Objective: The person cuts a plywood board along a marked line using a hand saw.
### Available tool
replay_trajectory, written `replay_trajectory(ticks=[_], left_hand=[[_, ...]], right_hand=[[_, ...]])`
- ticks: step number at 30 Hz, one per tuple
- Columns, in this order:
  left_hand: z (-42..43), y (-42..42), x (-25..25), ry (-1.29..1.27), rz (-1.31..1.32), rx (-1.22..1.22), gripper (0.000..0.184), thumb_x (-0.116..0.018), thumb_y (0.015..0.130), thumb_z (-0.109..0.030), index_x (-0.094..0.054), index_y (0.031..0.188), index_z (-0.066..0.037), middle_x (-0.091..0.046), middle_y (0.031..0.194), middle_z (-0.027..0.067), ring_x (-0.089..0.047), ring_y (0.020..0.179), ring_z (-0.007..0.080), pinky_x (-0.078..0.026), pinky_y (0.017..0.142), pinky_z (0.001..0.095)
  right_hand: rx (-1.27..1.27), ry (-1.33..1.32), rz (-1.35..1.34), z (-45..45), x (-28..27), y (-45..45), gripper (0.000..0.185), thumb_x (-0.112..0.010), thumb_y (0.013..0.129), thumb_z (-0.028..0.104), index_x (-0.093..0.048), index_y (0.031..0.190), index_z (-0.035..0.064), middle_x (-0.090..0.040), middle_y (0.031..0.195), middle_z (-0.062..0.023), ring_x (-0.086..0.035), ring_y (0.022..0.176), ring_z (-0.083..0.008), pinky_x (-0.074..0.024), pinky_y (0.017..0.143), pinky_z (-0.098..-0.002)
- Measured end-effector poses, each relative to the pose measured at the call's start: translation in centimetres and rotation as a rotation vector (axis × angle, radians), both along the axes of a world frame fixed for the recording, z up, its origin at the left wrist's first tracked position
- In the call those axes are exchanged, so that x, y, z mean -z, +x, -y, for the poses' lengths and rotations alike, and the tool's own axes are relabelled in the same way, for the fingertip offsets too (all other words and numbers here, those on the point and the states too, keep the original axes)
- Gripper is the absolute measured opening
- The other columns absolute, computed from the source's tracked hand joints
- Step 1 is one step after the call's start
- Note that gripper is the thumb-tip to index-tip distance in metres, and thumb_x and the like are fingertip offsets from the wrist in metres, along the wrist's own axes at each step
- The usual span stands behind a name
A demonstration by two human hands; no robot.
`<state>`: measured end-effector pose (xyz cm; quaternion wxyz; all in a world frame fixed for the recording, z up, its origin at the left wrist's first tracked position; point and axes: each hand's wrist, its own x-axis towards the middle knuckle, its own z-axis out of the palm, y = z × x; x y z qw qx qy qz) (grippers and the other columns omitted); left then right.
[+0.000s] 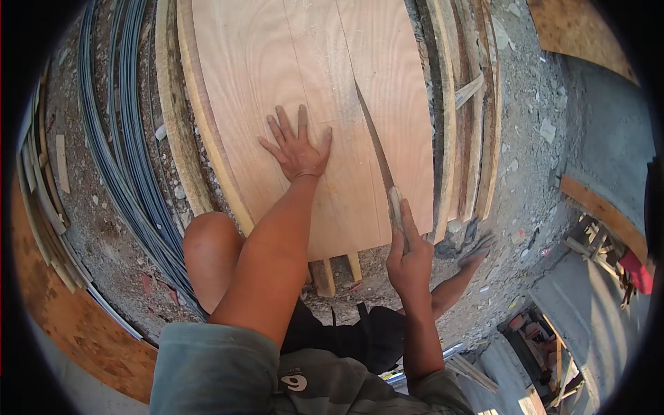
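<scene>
A pale plywood sheet lies in front of me, with long lines running down its face. My left hand presses flat on it with the fingers spread. To the right, my right hand is wrapped round the handle of a handsaw. The saw's long blade slants up and to the left, its tip on the sheet at the lower end of a dark cut line. Pale sawdust is scattered beside that line. Part of the handle is hidden by my fingers.
Timber beams show under and beside the sheet, with more planks to its right. Bundled steel bars run along the left. The ground is rough and stony. Scrap wood and concrete blocks stand at the right.
</scene>
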<state>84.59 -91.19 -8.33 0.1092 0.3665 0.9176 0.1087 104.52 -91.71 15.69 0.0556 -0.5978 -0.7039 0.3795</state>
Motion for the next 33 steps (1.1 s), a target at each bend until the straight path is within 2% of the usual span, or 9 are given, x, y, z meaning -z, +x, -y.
replay_trajectory(ticks=[4,10,16,19,22,24,27,29,33], left_hand=[[0.4,0.3,-0.3,-0.014,0.015,0.007,0.083,-0.055,0.095,-0.07,-0.042,0.165,-0.028,-0.014,0.178,0.0152,-0.005,0.164,0.0389,0.008,0.125,0.0695],[-0.2,-0.2,-2.2,-0.103,0.054,-0.002,0.087,-0.046,0.095,-0.076,-0.035,0.168,-0.03,-0.01,0.179,0.0131,-0.004,0.165,0.0366,0.011,0.126,0.0693],[0.3,-0.1,-3.3,-0.092,0.075,-0.001,0.086,-0.044,0.096,-0.075,-0.032,0.169,-0.03,-0.006,0.18,0.0127,-0.001,0.165,0.0366,0.011,0.125,0.0701],[0.0,0.1,-3.0,-0.067,0.071,-0.002,0.086,-0.044,0.096,-0.075,-0.032,0.168,-0.03,-0.006,0.18,0.0126,-0.001,0.165,0.0365,0.012,0.125,0.0705],[-0.1,-0.4,-3.5,-0.055,0.083,-0.008,0.085,-0.05,0.096,-0.071,-0.035,0.168,-0.026,-0.005,0.18,0.0148,0.002,0.165,0.0371,0.013,0.125,0.0688],[-0.3,-0.3,-3.7,-0.086,0.118,-0.008,0.085,-0.052,0.097,-0.07,-0.035,0.168,-0.026,-0.007,0.179,0.0153,0.0,0.165,0.0377,0.012,0.126,0.0681],[-0.2,-0.1,-2.7,-0.093,0.057,-0.007,0.085,-0.047,0.096,-0.073,-0.035,0.168,-0.03,-0.008,0.18,0.0127,-0.002,0.165,0.0362,0.011,0.125,0.0697],[-0.2,-0.1,-2.8,-0.067,0.078,-0.008,0.085,-0.05,0.095,-0.071,-0.035,0.167,-0.029,-0.009,0.179,0.0129,-0.002,0.165,0.0362,0.01,0.125,0.0697],[-0.1,0.0,-1.1,0.003,0.029,0.003,0.083,-0.057,0.095,-0.066,-0.041,0.165,-0.025,-0.013,0.178,0.0161,-0.007,0.164,0.04,0.006,0.126,0.0693]], right_hand=[[-0.002,-0.046,0.056,-4.9,4.9,-4.6,0.054,-0.059,0.102,0.009,-0.053,0.156,0.011,-0.067,0.072,-0.0273,-0.066,0.06,-0.0444,-0.0534,0.061,-0.0483],[-0.02,0.187,-0.125,-8.0,9.3,-7.1,0.053,-0.058,0.103,0.018,-0.054,0.156,0.0139,-0.068,0.076,-0.0317,-0.069,0.066,-0.0488,-0.0538,0.064,-0.0549],[0.006,0.076,-0.066,-8.4,8.8,-6.6,0.05,-0.056,0.105,0.02,-0.055,0.154,0.0119,-0.069,0.081,-0.0307,-0.071,0.074,-0.0461,-0.0547,0.069,-0.0521],[0.039,-0.085,-0.077,-9.2,7.7,-6.9,0.051,-0.053,0.105,0.019,-0.053,0.155,0.0068,-0.072,0.098,-0.0332,-0.076,0.085,-0.0418,-0.0574,0.076,-0.0426],[0.127,-0.183,-0.148,-9.0,7.6,-8.1,0.051,-0.054,0.104,0.016,-0.054,0.154,0.0066,-0.072,0.093,-0.0321,-0.075,0.079,-0.0381,-0.0567,0.074,-0.0413],[0.06,0.078,-0.083,-8.4,9.2,-8.2,0.048,-0.056,0.103,0.015,-0.058,0.151,0.0069,-0.071,0.09,-0.0313,-0.073,0.075,-0.0374,-0.0558,0.072,-0.0409],[0.09,0.066,-0.023,-8.1,8.5,-8.9,0.046,-0.057,0.103,0.014,-0.062,0.148,0.0077,-0.07,0.087,-0.0314,-0.071,0.071,-0.0376,-0.0546,0.069,-0.0414],[0.12,0.025,-0.018,-8.3,7.7,-8.1,0.047,-0.057,0.102,0.018,-0.062,0.149,0.0134,-0.067,0.071,-0.0284,-0.069,0.066,-0.0444,-0.0547,0.068,-0.05],[0.128,-0.105,0.061,-2.5,0.7,-2.6,0.047,-0.057,0.103,0.012,-0.061,0.151,0.012,-0.068,0.074,-0.0287,-0.069,0.064,-0.0419,-0.0549,0.064,-0.0448]])
